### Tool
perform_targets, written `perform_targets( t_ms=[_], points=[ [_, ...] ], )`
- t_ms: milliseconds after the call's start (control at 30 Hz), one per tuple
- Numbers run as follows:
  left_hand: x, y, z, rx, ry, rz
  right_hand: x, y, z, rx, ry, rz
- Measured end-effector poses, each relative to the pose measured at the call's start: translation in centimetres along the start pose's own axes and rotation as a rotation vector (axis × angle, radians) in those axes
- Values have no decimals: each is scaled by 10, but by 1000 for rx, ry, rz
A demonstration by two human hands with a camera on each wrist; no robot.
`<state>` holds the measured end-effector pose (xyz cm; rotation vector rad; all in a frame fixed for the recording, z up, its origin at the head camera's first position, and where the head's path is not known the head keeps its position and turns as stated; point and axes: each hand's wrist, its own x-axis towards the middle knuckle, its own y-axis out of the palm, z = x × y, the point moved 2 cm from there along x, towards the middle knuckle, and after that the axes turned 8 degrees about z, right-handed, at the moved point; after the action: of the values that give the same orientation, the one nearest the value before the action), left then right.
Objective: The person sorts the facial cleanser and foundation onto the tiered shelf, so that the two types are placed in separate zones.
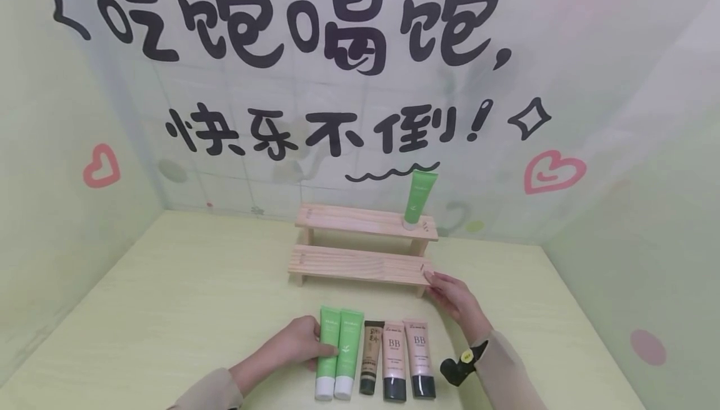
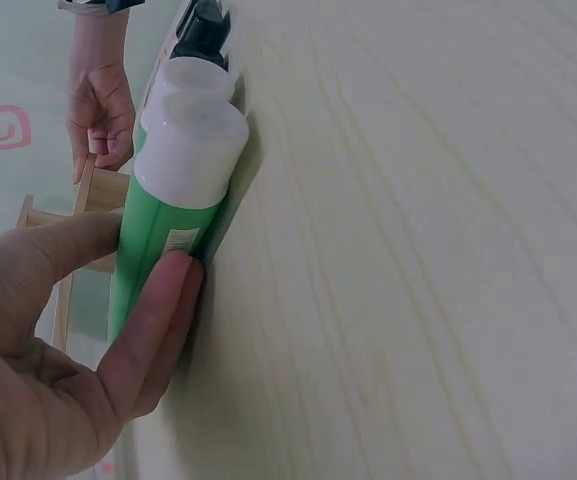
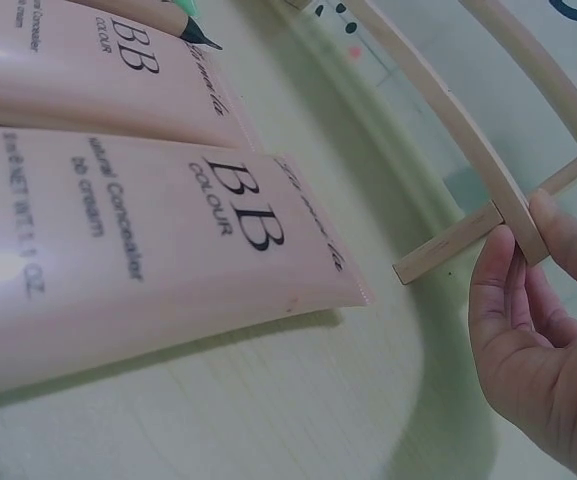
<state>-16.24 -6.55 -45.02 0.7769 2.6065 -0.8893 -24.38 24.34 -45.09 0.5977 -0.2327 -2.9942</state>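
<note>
My left hand (image 1: pixel 298 341) grips the leftmost green tube (image 1: pixel 326 354), thumb on top and fingers at its side. A second green tube (image 1: pixel 349 350) lies right against it. In the left wrist view, the held green tube (image 2: pixel 158 225) shows its white cap toward the camera. My right hand (image 1: pixel 458 300) pinches the right end of the lower board of a two-step wooden stand (image 1: pixel 360 264). In the right wrist view, thumb and fingers of the right hand (image 3: pixel 543 310) are on either side of the board end (image 3: pixel 523 230). Another green tube (image 1: pixel 420 200) stands cap-down on the stand's upper step.
Right of the green tubes lie a brown-and-black tube (image 1: pixel 370 354) and two pink BB cream tubes, one in the middle (image 1: pixel 395 354) and one at the right end (image 1: pixel 419 354). A printed wall (image 1: pixel 337 172) rises close behind the stand, with side walls left and right.
</note>
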Motion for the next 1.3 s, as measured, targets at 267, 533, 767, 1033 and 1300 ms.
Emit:
perform_targets(
  t_ms=[267,533,767,1033,1300],
  points=[
    [-2,2,0,-36,12,19,-1,0,0,-4,-3,2],
    [-4,0,2,-79,55,14,-1,-1,0,2,-3,-1],
    [-3,-9,-1,-58,87,-16,-1,1,0,8,-4,10],
    [3,-24,-26,-58,143,-69,-1,2,1,27,-8,23],
    [23,-44,-47,-69,176,-135,1,0,0,43,2,16]
  ],
)
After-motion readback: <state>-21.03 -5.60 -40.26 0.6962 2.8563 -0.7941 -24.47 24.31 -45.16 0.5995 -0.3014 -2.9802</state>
